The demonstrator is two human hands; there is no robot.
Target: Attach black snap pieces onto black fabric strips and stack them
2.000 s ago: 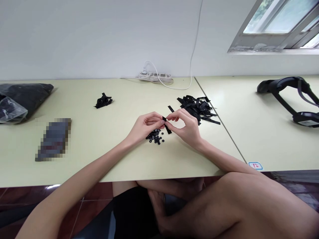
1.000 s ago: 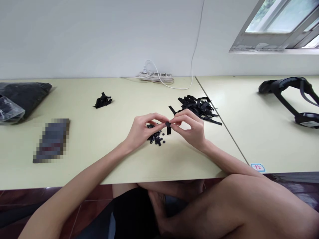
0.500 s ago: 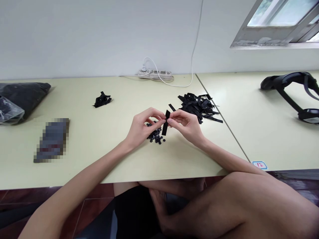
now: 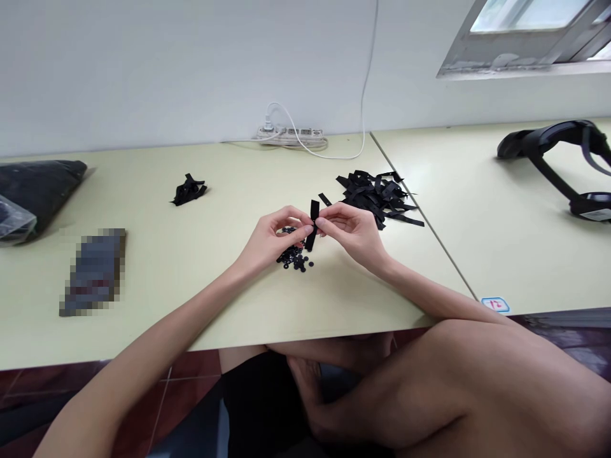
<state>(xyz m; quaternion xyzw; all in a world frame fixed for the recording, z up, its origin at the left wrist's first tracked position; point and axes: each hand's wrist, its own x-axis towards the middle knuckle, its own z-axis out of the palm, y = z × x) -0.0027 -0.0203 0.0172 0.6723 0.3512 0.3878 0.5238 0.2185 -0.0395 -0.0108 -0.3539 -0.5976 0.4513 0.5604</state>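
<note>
Between my two hands a short black fabric strip stands nearly upright above the table. My left hand pinches it at mid-length from the left, thumb and fingertips together. From the other side my right hand grips the same spot with thumb and forefinger. Whatever small part may sit between the fingertips is hidden. Beneath my left hand lies a pile of small round black snap buttons, partly covered by the fingers. A heap of loose black strips lies just behind my right hand.
A smaller bunch of black strips lies farther left. Beyond it are a black plastic bag and a pixelated dark object. A power strip with a white cable rests by the wall. A black headset stands on the right-hand table.
The view has shifted and tilted slightly. Both hands keep their pinch on the strip, which now leans a little less.
</note>
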